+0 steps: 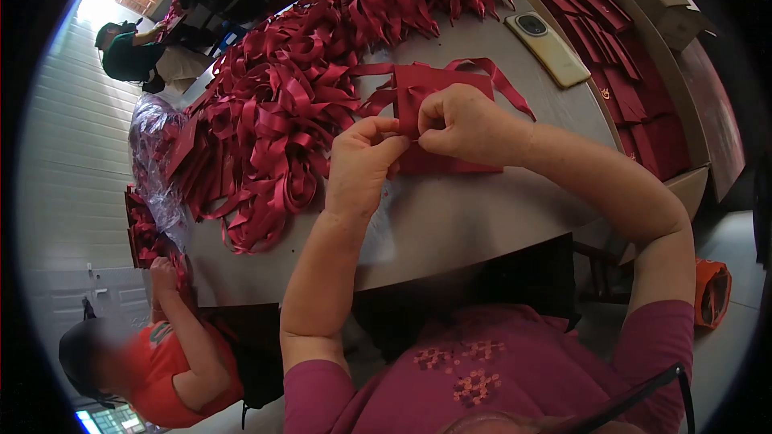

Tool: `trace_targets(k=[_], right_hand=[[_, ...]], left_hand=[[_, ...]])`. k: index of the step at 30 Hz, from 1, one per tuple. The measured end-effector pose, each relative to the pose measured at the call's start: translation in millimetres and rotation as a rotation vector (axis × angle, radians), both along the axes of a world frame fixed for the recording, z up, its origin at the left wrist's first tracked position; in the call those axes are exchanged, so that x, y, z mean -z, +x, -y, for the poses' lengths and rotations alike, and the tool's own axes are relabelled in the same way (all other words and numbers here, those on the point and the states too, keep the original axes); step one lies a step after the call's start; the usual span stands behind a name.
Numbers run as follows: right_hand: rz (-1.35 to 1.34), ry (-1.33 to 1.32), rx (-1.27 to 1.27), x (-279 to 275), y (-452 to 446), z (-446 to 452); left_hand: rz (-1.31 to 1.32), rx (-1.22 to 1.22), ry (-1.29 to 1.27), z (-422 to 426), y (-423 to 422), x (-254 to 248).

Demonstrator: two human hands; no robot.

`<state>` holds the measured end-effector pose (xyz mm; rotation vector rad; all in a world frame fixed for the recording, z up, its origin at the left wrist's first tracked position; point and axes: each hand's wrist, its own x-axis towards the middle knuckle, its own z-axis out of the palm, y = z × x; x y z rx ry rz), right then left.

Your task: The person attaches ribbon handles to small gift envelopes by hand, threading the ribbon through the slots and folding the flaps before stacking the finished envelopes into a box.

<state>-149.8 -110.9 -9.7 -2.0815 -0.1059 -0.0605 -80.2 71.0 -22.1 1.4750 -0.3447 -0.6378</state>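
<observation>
Item: maroon shirt (482, 362) with a floral motif, on the person seated nearest me.
Item: left hand (362, 157), at the left edge of a flat, deep-red bag (458, 159); thumb bent toward forefinger, though I cannot tell whether this grip pinches anything.
Item: right hand (470, 124), laid over the bag's front; grip with thumb and forefinger pressed together, their contents too small to make out. The two sets of fingertips nearly meet.
Position of bag: on the grey tabletop (482, 213), a ribbon loop (511, 88) arching out at its right.
Left of the bag: one large heap of red ribbons (281, 88), tangled, with clear plastic (153, 133) along its outer side.
Beyond the bag, to the right: one phone (551, 48), gold, back upward; beside it, an open cardboard box (690, 112) of stacked red pieces (607, 52).
Far left: one person in green (133, 56), bent forward.
</observation>
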Motion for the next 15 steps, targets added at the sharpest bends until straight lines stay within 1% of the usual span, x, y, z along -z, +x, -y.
trace_targets(k=[2, 6, 8, 10, 12, 14, 15], right_hand=[[0.002, -0.012, -0.009, -1, 1, -1], [-0.03, -0.138, 0.039, -6, 1, -6], [-0.031, -0.187, 0.062, -7, 1, -12], [0.087, -0.489, 0.055, -7, 4, -23], [0.059, -0.49, 0.053, -14, 7, -29], [0.028, -0.496, 0.054, -16, 9, -27], [0.024, -0.453, 0.058, -12, 12, -23]], left_hand=[[0.002, 0.004, -0.006, 0, 0, 2], [-0.016, 0.0, -0.007, 1, -1, 4], [0.038, 0.017, 0.013, 2, -4, 4], [0.048, 0.021, 0.037, 2, -7, 3], [0.057, 0.025, 0.061, 1, -5, 3], [-0.119, 0.078, -0.094, -3, 5, 3], [-0.121, 0.08, -0.099, -4, 8, 4]])
